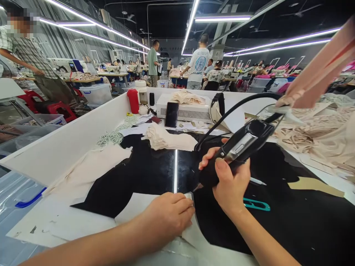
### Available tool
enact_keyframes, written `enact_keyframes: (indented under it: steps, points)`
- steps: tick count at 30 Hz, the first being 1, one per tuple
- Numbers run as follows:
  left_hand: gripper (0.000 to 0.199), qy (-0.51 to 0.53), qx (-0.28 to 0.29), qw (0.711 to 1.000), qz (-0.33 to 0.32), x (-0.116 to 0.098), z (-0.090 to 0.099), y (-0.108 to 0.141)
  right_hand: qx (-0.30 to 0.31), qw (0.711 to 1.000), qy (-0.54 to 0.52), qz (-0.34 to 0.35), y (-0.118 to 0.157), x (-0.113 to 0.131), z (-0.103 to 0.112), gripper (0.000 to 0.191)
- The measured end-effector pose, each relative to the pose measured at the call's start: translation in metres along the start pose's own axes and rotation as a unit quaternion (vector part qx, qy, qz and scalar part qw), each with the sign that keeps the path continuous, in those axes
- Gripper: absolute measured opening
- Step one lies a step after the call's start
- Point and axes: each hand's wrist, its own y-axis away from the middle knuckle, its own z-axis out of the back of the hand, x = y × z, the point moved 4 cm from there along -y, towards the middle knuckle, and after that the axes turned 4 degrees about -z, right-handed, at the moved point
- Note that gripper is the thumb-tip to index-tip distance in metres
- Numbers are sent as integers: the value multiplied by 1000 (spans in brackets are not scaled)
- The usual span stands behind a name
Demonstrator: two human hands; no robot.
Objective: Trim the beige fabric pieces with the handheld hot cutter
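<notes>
My right hand [231, 181] is wrapped round a black handheld tool [245, 142] with a cable at its far end. My left hand [170, 218] has its fingers pressed together at the edge of a pale sheet [137, 203]; what they pinch, if anything, is hidden. Between and beyond the hands lies a black surface [155, 170], crossed by a bright strip of light [175, 170]. A stack of cream fabric pieces [169, 140] rests farther back. Right of my right hand are a teal tool [257, 205] and a white pen-like item [257, 181].
A phone [172, 114] leans against a white vented box [185, 111], beside a red cup [133, 101]. Cream fabric [318, 136] heaps up at right, near a tan piece [316, 186]. A low white wall [69, 147] bounds the left. People stand beyond.
</notes>
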Motion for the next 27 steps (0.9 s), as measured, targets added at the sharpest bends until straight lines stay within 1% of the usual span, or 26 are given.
enact_keyframes:
  steps: [5,8,13,18,22,27]
  points:
    - [23,0,-29,1000,-1,-1,0,2,-14,999,-29,-16,1,3,0,49]
    - [25,-1,-36,999,1,-2,0,1,-22,999,-35,-22,1,5,-2,51]
    - [22,1,-8,1000,13,-1,-2,1,-13,999,-31,-26,1,4,-5,51]
    - [21,23,-12,1000,13,1,1,1,-12,998,-47,-36,2,1,-4,53]
    - [20,33,-1,999,17,2,3,0,-6,997,-67,-43,4,-1,-4,52]
    - [20,32,-1,999,18,1,2,3,-3,998,-52,-31,6,-2,-4,50]
